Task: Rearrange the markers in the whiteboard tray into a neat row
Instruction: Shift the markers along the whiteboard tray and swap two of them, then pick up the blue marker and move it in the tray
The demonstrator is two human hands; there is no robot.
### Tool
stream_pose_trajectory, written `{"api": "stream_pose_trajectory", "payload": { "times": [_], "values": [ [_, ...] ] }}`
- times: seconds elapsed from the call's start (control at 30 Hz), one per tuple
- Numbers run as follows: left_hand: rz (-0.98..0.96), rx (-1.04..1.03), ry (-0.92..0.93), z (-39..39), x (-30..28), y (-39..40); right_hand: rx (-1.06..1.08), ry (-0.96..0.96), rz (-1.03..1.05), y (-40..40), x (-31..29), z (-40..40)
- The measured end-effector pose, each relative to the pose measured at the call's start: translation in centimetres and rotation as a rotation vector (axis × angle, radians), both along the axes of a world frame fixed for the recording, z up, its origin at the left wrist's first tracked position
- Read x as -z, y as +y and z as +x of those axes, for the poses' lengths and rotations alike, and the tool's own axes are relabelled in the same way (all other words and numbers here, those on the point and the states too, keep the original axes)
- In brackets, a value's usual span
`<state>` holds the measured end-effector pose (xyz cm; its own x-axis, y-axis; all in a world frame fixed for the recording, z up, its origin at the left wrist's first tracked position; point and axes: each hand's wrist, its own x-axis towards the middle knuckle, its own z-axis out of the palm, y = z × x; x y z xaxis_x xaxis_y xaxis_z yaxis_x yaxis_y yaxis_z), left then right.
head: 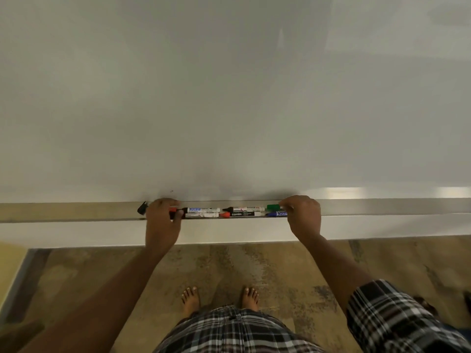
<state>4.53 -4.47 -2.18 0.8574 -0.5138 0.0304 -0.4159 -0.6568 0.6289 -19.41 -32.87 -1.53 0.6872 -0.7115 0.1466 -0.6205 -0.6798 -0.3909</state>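
Head view: markers in tray between hands; left hand, right hand gripping end markers.

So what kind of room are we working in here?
Probably a classroom or meeting room: a large wall whiteboard with a metal tray holding markers, above a bare floor. Both hands rest at the tray.

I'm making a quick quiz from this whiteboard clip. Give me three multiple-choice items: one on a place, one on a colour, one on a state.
1. Where do the markers lie?
A. on the floor
B. in the whiteboard tray
C. on a desk

2. What colour is the cap beside the right hand, back row?
A. green
B. yellow
C. pink

3. What is the left hand doing?
A. hanging free
B. resting on the board
C. gripping a red-and-black marker

Answers: B, markers sit along the ledge; A, the green cap shows; C, fingers wrap the marker.
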Motion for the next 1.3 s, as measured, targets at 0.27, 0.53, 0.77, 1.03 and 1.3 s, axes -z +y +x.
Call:
{"api": "stream_pose_trajectory", "payload": {
  "times": [0.27, 0.53, 0.77, 1.03, 1.3],
  "values": [
    [0.170, -0.085, -0.083, 3.4, 1.4, 2.6, 0.006, 0.081, 0.020, 0.3, 1.3, 0.2],
    [0.142, -0.124, -0.052, 4.0, 1.9, 4.3, -0.050, 0.119, 0.032, -0.7, 2.8, -2.2],
    [0.077, -0.028, -0.027, 3.8, 1.6, 4.6, -0.069, 0.218, 0.014, -1.3, 3.5, -2.0],
    [0.163, -0.110, -0.004, 3.5, 1.1, 2.7, -0.022, 0.201, 0.051, -0.6, 2.7, -1.0],
    [0.176, -0.110, -0.032, 4.3, 0.9, 1.8, 0.008, 0.148, 0.063, 0.4, 2.3, 0.2]
  ]
}}
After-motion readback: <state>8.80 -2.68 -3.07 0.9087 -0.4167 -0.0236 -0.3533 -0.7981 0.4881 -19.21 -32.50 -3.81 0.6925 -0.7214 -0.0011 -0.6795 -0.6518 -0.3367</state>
